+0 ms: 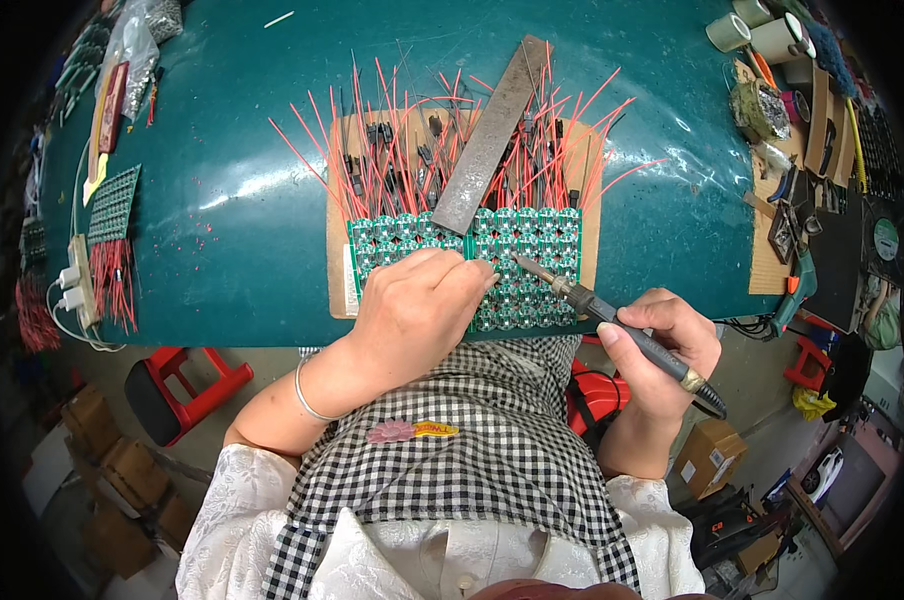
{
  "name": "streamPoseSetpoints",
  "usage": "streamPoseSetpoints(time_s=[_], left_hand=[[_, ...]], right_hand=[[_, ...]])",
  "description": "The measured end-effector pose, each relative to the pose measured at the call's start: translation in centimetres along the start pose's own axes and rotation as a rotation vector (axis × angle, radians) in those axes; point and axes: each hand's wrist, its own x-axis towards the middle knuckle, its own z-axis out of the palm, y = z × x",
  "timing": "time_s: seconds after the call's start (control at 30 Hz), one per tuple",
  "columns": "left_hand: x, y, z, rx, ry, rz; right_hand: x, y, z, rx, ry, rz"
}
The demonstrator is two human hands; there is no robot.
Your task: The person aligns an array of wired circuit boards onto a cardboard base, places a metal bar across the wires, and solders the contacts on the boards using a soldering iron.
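My right hand [667, 350] grips a soldering iron [632, 335] by its dark handle, and the iron's tip touches or hovers just over a green circuit board panel [547, 240]. Closed in a pinch, my left hand [422, 305] rests on the near side of the panels; what its fingertips hold is hidden. A second panel [377, 235] lies to the left, partly under that hand. Red and black wires [372, 165] fan out from the far edges of both panels. Across the wires lies a flat metal bar [492, 140], slanting down onto the panels.
A brown board [592, 180] lies beneath the panels on the green table [232, 250]. Another wired panel [115, 210] and a white power strip [82, 280] are at the left. Tools and cups [729, 32] crowd the right edge. A red stool [187, 390] stands below.
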Motion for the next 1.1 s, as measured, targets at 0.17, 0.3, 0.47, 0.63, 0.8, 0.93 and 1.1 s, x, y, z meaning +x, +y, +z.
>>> streamPoseSetpoints(time_s=[0.17, 0.3, 0.47, 0.63, 0.8, 0.93, 1.1], left_hand=[[0.3, 0.5, -0.6, -0.002, 0.052, 0.003], [0.4, 0.2, -0.5, -0.017, 0.057, 0.015], [0.3, 0.1, -0.1, 0.01, 0.031, 0.006], [0.2, -0.1, -0.2, -0.001, 0.006, -0.008], [0.2, -0.1, 0.1, 0.018, 0.015, -0.014], [0.4, 0.3, -0.6, -0.025, 0.041, -0.007], [-0.5, 0.3, -1.3, -0.068, 0.102, 0.004]], right_hand=[[0.2, 0.1, -0.9, 0.033, 0.012, -0.048], [0.3, 0.8, -1.4, 0.079, 0.023, -0.084], [0.7, 0.5, -0.7, 0.056, -0.023, -0.035], [1.2, 0.2, -0.5, 0.02, -0.059, -0.029], [2.0, -0.4, -0.7, -0.008, -0.118, -0.046], [1.3, -0.2, -1.8, 0.031, -0.06, -0.05], [-1.2, 0.6, -2.3, 0.159, 0.079, -0.099]])
